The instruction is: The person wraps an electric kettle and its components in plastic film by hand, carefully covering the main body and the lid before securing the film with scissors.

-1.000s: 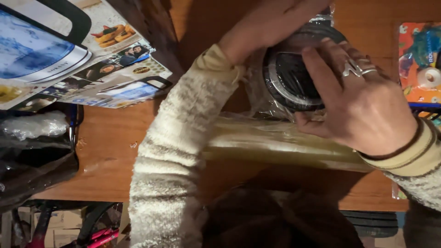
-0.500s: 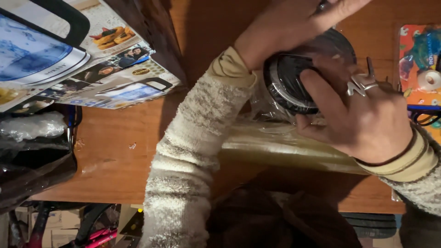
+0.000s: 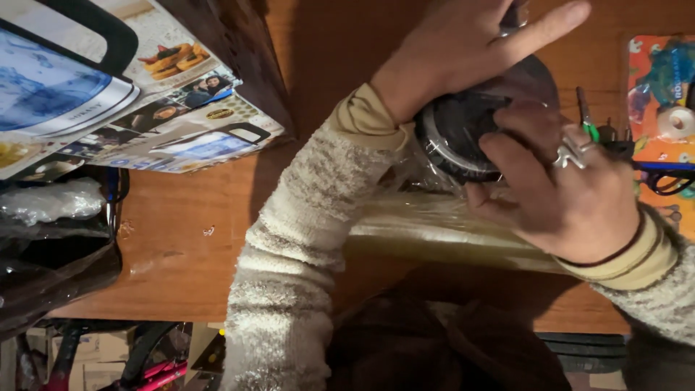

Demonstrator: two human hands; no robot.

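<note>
A round black object with a shiny rim (image 3: 463, 137) sits on the wooden table (image 3: 195, 217), partly under clear plastic film. My left hand (image 3: 463, 51) lies over its top with fingers spread toward the right. My right hand (image 3: 557, 181), wearing a silver ring and a dark wristband, grips its near side. A roll of clear plastic wrap (image 3: 441, 232) lies across the table just below both hands, behind my left sleeve.
A printed cardboard box (image 3: 123, 94) showing a kettle stands at the upper left. A dark plastic bag (image 3: 51, 239) sits at the left edge. A colourful package (image 3: 662, 108) and scissors handles (image 3: 670, 177) lie at the right. The table's near edge runs along the bottom.
My left hand has slid further up and right over the round object, and my right hand has shifted round its near side. The view has moved slightly closer.
</note>
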